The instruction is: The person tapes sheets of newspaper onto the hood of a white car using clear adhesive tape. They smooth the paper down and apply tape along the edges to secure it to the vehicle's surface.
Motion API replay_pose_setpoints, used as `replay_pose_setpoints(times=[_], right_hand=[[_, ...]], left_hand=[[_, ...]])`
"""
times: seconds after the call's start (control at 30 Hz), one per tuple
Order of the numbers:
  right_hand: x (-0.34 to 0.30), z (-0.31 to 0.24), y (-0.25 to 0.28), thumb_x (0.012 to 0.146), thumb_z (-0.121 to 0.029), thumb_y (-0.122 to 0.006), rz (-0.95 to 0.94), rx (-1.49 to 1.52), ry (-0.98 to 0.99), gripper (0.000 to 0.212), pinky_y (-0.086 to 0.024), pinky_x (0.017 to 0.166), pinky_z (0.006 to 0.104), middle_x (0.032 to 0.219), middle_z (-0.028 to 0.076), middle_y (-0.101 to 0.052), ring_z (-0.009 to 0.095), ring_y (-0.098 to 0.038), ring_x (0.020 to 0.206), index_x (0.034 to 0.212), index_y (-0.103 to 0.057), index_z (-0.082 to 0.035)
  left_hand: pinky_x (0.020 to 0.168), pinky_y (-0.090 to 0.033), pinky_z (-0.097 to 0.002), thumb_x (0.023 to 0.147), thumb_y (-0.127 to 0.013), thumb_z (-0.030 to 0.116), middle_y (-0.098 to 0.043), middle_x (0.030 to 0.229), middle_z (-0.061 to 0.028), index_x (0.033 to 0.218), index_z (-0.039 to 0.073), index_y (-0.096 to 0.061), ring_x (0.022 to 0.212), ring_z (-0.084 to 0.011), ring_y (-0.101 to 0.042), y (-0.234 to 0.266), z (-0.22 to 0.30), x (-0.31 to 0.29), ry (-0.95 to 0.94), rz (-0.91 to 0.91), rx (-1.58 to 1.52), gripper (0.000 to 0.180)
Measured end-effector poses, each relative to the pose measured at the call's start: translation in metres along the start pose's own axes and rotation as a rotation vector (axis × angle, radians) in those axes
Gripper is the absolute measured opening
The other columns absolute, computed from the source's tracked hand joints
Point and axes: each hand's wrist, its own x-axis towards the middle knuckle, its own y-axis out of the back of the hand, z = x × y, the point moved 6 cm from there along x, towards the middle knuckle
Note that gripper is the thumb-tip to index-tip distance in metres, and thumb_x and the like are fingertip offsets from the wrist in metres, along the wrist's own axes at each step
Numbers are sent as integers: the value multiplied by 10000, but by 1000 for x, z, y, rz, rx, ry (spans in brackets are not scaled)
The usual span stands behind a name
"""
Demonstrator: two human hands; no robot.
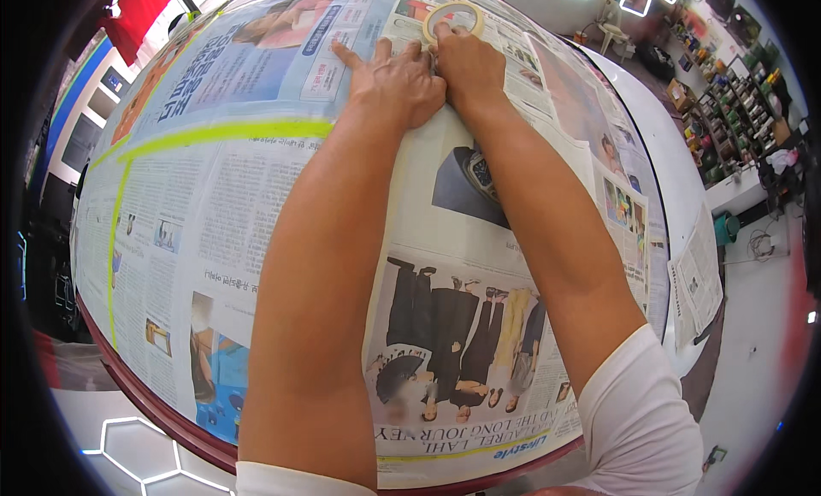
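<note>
Sheets of newspaper (231,180) cover a broad curved surface, which looks like part of a car body. My left hand (395,84) lies on the paper with its fingers spread, pressing near a seam between sheets. Right beside it, my right hand (472,67) grips a roll of pale yellow masking tape (479,22) at its near rim. The roll's ring shows beyond the knuckles; whether a strip runs from it is hidden under my hands. A bright yellow-green band (231,132) crosses the paper to the left, and a thinner line of that colour runs down from it.
A dark red edge (158,406) borders the papered surface at the near left. White bodywork (637,98) curves along the right. Shelves of bottles and cans (735,111), a green bucket (726,228) and a white stool (613,32) stand farther right. Red cloth (137,17) hangs at upper left.
</note>
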Motion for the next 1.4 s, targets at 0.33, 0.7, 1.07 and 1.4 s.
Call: replay_pose_setpoints(times=[0.33, 0.7, 1.07, 1.4], right_hand=[[8, 3, 4, 957, -204, -595, -104, -181, 355, 314, -602, 724, 455, 1047, 86, -762, 316, -766, 899, 1237, -712, -285], [40, 16, 7, 902, -153, -669, -314, -24, 339, 290, -575, 909, 452, 1119, 64, -773, 290, -735, 1048, 1138, -789, -271], [19, 18, -6, 875, -142, -659, 1, 58, 376, 205, -588, 757, 458, 1123, 57, -723, 301, -745, 942, 1018, -773, -234], [5, 19, -4, 886, -162, -644, 82, 40, 461, 178, -594, 704, 452, 1178, 11, -706, 281, -759, 875, 1020, -756, -197]], left_hand=[[1151, -37, -853, 1006, -307, 403, -267, 1722, 17, 1645, 195, -330, 1590, -322, -214, -9, 3, -1, 26, 115, -65, 673], [1167, 4, -830, 990, -305, 438, -225, 1741, -14, 1673, 275, -242, 1612, -324, -143, -18, 3, 6, 56, 80, -39, 706], [1199, 45, -776, 1009, -290, 506, -150, 1758, -28, 1668, 298, -260, 1627, -310, -54, -19, 2, 6, 72, 106, -1, 692], [1207, 66, -759, 989, -296, 527, -166, 1754, -30, 1665, 293, -273, 1627, -316, -44, -18, 0, 6, 75, 112, -22, 716]])
